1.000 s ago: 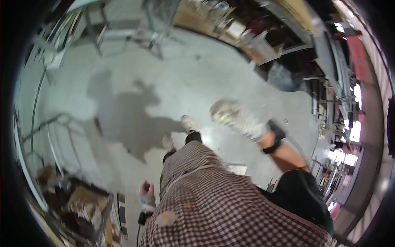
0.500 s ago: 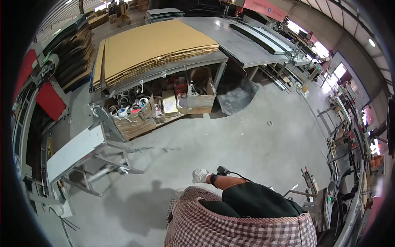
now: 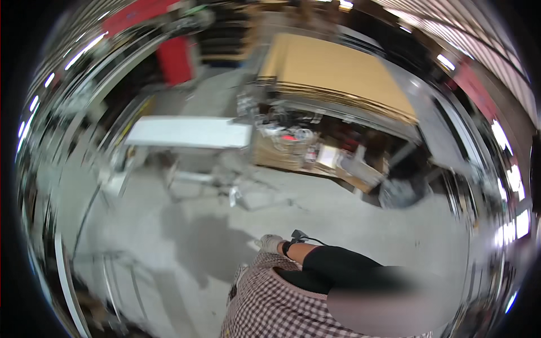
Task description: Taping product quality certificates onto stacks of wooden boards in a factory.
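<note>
One gloved right hand [image 3: 271,243] hung blurred before the cardboard-stacked workbench [image 3: 338,73], grip unreadable; the left hand stayed hidden.

A: From where does the single view look?
B: From my head, tilted down and forward over my checked apron [image 3: 282,307], floor [image 3: 349,225] below, cardboard-stacked bench [image 3: 332,73] farther off; blur probably hides finer detail.

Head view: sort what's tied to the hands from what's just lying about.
With the hands:
right hand, gloved, empty
wrist strap
checked apron

Lying about:
cardboard stack
white table
cluttered shelf
</note>
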Motion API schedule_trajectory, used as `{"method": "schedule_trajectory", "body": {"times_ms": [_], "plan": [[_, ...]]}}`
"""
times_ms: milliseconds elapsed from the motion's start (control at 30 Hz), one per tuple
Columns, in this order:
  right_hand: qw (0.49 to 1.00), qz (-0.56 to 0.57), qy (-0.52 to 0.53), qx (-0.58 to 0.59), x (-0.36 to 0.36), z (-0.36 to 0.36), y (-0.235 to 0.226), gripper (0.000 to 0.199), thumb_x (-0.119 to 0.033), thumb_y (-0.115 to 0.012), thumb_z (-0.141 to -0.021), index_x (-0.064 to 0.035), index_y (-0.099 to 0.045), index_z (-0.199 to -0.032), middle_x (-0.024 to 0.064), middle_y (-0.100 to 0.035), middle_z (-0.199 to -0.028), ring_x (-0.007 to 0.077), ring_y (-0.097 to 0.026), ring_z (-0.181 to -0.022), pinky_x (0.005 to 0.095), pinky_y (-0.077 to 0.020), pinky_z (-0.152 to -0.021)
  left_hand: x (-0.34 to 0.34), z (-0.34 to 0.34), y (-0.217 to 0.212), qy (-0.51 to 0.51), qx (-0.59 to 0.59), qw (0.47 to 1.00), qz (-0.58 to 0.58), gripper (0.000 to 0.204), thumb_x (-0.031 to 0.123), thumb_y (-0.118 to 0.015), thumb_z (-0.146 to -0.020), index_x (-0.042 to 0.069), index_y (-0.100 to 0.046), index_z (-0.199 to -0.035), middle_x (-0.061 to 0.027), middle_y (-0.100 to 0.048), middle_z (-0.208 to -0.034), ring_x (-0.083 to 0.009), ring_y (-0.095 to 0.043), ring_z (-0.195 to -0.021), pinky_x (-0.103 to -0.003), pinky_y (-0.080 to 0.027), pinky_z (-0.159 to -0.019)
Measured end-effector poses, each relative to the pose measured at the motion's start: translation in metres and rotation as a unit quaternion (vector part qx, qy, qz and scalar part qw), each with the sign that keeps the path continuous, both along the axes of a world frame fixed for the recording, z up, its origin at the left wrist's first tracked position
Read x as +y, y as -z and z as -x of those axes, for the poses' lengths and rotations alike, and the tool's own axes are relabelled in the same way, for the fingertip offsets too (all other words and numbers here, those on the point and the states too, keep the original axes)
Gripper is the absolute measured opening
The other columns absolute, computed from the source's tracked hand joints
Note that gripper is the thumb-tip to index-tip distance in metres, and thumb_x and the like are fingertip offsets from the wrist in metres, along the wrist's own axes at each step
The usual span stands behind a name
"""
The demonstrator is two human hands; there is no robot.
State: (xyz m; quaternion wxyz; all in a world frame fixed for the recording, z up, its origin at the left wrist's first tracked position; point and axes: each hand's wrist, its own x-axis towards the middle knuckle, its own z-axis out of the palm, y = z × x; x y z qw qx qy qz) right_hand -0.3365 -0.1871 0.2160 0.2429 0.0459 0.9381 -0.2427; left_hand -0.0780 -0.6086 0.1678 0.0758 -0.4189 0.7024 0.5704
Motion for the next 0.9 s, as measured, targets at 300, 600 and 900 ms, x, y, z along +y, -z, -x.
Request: {"method": "schedule_trajectory", "body": {"times_ms": [300,600,900], "plan": [[0.961,0.214,-0.154,-0.078,-0.201,0.031,0.020,0.030,-0.025,-0.059,-0.091,0.0013,-0.071,-0.083,0.0130,-0.068,-0.070,0.0212,-0.065,-0.063,0.0382,-0.0501,-0.061,-0.051,-0.151,-0.035,-0.391,0.109,0.914,-0.024,0.035,0.020,-0.077,-0.090,0.004,-0.066,-0.120,-0.0072,-0.070,-0.104,-0.0139,-0.065,-0.088,-0.027,-0.054,-0.076],[0.911,0.271,-0.185,-0.249,-0.489,0.066,-0.012,0.034,-0.033,-0.067,-0.096,0.0000,-0.069,-0.087,0.0065,-0.066,-0.072,0.0183,-0.062,-0.064,0.0353,-0.0528,-0.065,-0.213,-0.008,-0.143,-0.096,0.080,0.985,-0.120,0.059,0.030,-0.073,-0.094,0.001,-0.054,-0.141,-0.0129,-0.066,-0.130,-0.0197,-0.062,-0.118,-0.035,-0.047,-0.105],[0.809,0.263,-0.480,-0.213,-0.804,0.054,-0.063,0.032,-0.031,-0.068,-0.094,0.0016,-0.070,-0.094,0.0094,-0.070,-0.079,0.0178,-0.065,-0.077,0.0332,-0.0532,-0.076,-0.353,-0.054,-0.147,-0.506,0.186,0.842,-0.012,0.049,0.018,-0.076,-0.090,-0.003,-0.060,-0.132,-0.0084,-0.071,-0.110,-0.0161,-0.066,-0.102,-0.031,-0.053,-0.095]]}}
